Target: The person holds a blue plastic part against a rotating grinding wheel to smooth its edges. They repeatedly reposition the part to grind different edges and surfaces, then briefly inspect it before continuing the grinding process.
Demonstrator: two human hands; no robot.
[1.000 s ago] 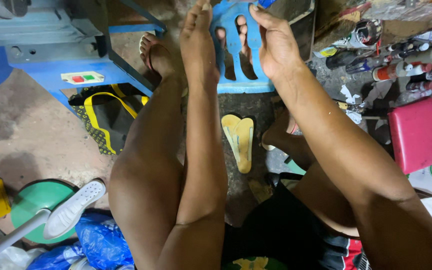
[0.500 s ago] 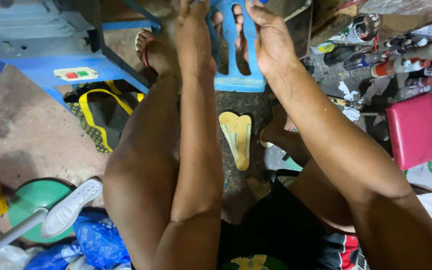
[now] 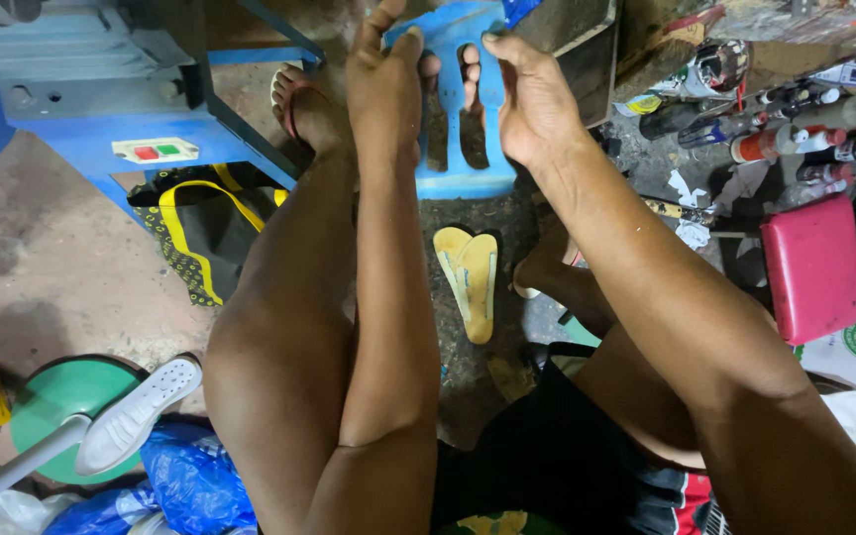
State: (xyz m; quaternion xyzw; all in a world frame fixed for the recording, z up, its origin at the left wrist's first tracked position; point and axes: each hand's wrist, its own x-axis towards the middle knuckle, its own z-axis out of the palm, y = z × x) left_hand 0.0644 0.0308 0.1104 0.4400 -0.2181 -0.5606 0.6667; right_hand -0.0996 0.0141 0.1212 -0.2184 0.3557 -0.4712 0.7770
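Blue plastic fills the top of the head view: a slotted sheet [image 3: 468,109] held up between my hands. My left hand [image 3: 383,89] grips its left edge, fingers wrapped behind and showing through the slots. My right hand [image 3: 537,104] pinches the right edge (thumb in front). Below it, a yellow insole [image 3: 470,277] lies on the floor.
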